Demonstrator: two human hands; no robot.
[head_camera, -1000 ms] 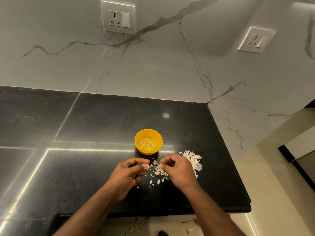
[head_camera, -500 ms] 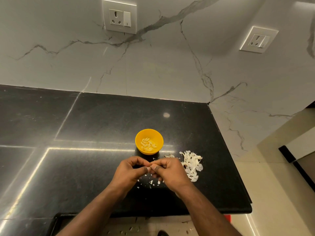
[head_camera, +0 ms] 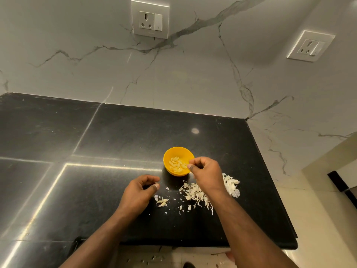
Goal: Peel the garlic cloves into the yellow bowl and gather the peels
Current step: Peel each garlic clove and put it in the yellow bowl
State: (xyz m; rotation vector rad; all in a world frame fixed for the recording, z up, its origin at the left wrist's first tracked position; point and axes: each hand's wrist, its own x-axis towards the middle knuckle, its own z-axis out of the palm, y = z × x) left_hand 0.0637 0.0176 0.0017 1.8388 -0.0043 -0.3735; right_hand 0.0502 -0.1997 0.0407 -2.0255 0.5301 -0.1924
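The yellow bowl stands on the black counter with several peeled garlic cloves inside. My right hand reaches over the bowl's right rim. Its thumb and forefinger pinch together on a small garlic clove that the fingertips mostly hide. My left hand hovers low over the counter, left of and nearer than the bowl, with fingers loosely curled and nothing visible in them. White garlic peels lie scattered in front of the bowl under my right wrist. More peels lie to its right, and a loose peel piece lies beside my left hand.
The black counter ends at a rounded front edge and a right edge by the marble wall. Two wall sockets sit above. Some peel bits lie on the floor below.
My hands have parted. The right hand rose from in front of the bowl to its right rim, and the left hand stayed low on the left. A peel piece now lies beside my left hand.
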